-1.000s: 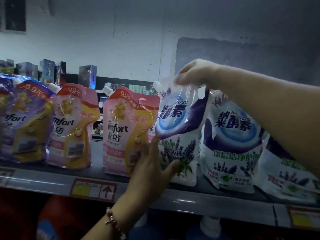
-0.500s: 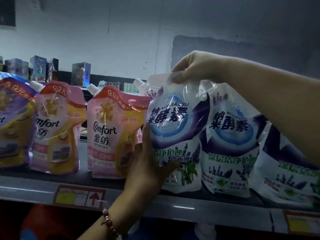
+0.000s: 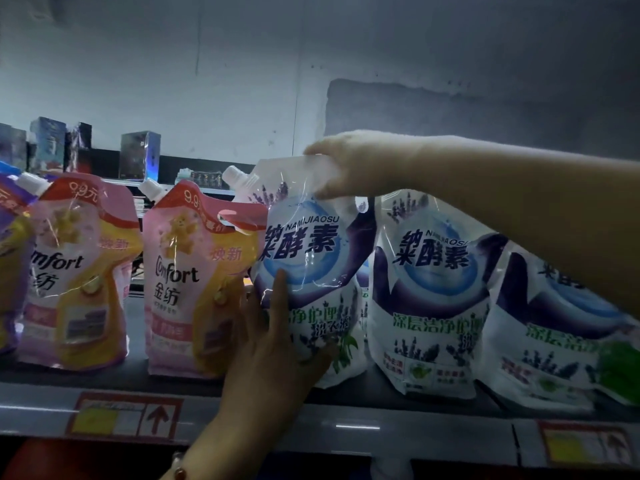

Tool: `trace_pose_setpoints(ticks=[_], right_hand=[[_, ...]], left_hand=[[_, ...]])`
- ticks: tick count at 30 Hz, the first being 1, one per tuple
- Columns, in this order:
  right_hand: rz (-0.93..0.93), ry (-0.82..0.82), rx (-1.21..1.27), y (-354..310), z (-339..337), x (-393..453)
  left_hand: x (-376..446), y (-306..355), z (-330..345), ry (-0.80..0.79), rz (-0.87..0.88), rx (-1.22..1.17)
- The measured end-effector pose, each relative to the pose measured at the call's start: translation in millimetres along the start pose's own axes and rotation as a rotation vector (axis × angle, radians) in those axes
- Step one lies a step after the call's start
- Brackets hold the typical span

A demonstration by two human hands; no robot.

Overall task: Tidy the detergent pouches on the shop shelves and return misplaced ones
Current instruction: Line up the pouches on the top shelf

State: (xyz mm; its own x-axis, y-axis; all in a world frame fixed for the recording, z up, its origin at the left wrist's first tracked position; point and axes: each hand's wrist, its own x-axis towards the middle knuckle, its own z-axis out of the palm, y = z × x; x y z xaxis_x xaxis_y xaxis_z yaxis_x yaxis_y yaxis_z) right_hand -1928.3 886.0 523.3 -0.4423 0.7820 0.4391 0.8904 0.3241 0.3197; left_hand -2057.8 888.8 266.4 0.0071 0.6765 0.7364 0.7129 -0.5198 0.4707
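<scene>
Nearest, at the bottom centre of the frame, the left hand rises from a wrist wearing a beaded bracelet and presses against the lower left of a white and purple detergent pouch; its grip is spread, fingers straight up the pouch face and thumb hooked round the lower front. Just behind the wrist runs the grey shelf edge, carrying a red-framed price label with an arrow at lower left and another price label at lower right. The pouch stands on the shelf, centre frame, tilted slightly left, its white spout at the upper left corner. From the right of the frame the right hand reaches across and its grip pinches the pouch's top edge. Touching the pouch on its left is a pink Comfort pouch, with a second Comfort pouch further left. On its right stand a matching purple pouch and a third purple pouch, partly hidden by the forearm. Farthest, at upper left, dark boxes sit before a pale wall.
</scene>
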Motion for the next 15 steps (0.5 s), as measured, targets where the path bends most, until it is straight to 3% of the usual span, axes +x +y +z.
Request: trace_pose_setpoints(ticks=[4, 9, 12, 15], right_hand=[[-0.006, -0.043, -0.036, 10.6, -0.4, -29.1], [0.040, -0.024, -0.134, 38.4, 7.3, -73.9], [0.062, -0.010, -0.181, 47.0, 15.6, -100.3], [0.132, -0.040, -0.027, 49.1, 24.0, -130.0]], left_hand=[[-1.4, 10.7, -13.9, -0.133, -0.074, 0.215], [8.0, 27.5, -31.9, -0.070, 0.238, 0.394], [28.7, 52.2, -43.5, -0.109, 0.282, 0.407], [49.8, 72.8, -47.8, -0.143, 0.275, 0.388]])
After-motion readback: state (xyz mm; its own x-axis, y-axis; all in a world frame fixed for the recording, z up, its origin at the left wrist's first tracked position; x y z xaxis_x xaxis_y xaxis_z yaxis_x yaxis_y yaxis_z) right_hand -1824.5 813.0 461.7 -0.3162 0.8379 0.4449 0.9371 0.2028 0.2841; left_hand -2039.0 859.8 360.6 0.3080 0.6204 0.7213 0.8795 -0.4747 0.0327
